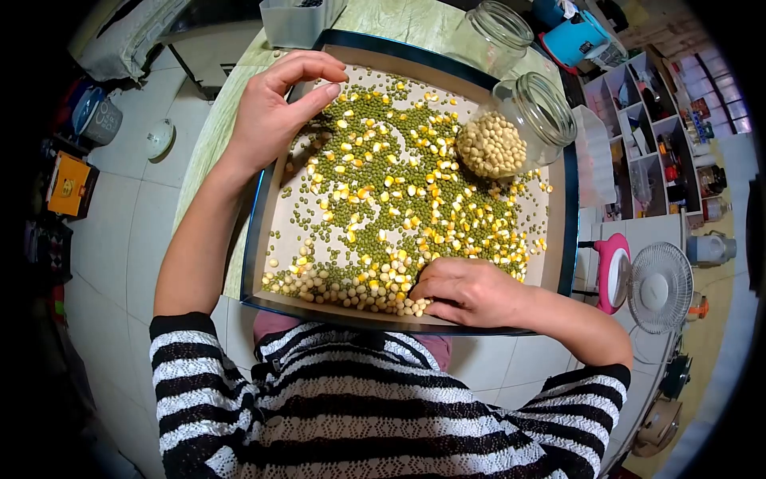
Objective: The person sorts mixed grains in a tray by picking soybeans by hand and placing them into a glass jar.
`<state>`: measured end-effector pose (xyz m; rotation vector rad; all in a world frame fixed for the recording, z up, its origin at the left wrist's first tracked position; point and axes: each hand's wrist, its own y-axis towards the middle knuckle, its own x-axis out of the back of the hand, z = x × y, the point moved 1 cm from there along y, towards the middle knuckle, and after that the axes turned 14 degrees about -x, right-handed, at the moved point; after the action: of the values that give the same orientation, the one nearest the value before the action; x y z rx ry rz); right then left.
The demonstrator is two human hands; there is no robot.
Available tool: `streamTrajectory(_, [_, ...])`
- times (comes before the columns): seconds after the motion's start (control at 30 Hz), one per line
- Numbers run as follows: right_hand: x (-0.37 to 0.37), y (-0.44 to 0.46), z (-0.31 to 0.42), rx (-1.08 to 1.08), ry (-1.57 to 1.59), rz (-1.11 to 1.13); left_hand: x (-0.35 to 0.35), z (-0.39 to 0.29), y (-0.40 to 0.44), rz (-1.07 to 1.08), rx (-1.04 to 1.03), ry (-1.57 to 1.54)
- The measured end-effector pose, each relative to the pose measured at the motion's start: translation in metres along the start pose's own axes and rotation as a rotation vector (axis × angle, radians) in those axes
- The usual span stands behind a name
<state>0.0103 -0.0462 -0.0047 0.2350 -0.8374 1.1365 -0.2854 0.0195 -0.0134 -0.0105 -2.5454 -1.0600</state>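
Observation:
A shallow dark-rimmed tray [570,239] holds green mung beans [371,231], yellow-white corn kernels [439,215] and pale soybeans [319,287], the soybeans gathered mostly along the near edge. My left hand [283,100] hovers over the tray's upper left corner, thumb and fingers apart with nothing between them. At the near edge, my right hand [475,294] has its fingers curled down among the soybeans, thumb and fingertips closing on some of them. A glass jar [542,120] part full of soybeans lies tilted inside the tray at the upper right.
Another glass jar [495,36] stands beyond the tray on the pale green tabletop [399,20], with a clear plastic container [295,24] at the far left. To the right are a fan [661,287], a pink scale-like object [613,273] and a shelf [650,136].

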Motion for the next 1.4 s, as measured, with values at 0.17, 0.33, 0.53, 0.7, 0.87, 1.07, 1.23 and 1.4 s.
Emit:
streamTrajectory(0.17, [0.000, 0.001, 0.001, -0.028, 0.005, -0.029, -0.002, 0.000, 0.000, -0.005, -0.011, -0.007])
streamTrajectory(0.33, [0.002, 0.005, 0.003, -0.053, 0.024, -0.051, -0.001, 0.000, 0.000, -0.016, -0.002, 0.008])
streamTrajectory(0.53, [0.005, 0.010, 0.011, -0.023, -0.226, -0.049, -0.003, 0.001, 0.000, -0.023, -0.047, 0.008])
streamTrajectory(0.7, [0.007, 0.009, 0.011, -0.033, -0.257, -0.087, -0.004, 0.002, -0.001, -0.032, -0.041, 0.000])
streamTrajectory(0.87, [0.025, -0.004, 0.011, -0.217, -0.030, -0.247, -0.004, 0.000, -0.001, -0.027, -0.029, 0.016])
streamTrajectory(1.07, [0.072, -0.028, 0.028, -0.298, 0.148, -0.634, -0.004, 0.000, 0.000, -0.025, 0.002, 0.030])
streamTrajectory(1.23, [0.139, -0.031, 0.030, -0.114, 0.188, -1.027, -0.004, -0.003, 0.001, -0.026, 0.027, 0.012])
streamTrajectory(1.4, [0.170, -0.007, -0.013, -0.326, 0.135, -0.881, -0.003, -0.002, 0.000, -0.014, -0.001, 0.025])
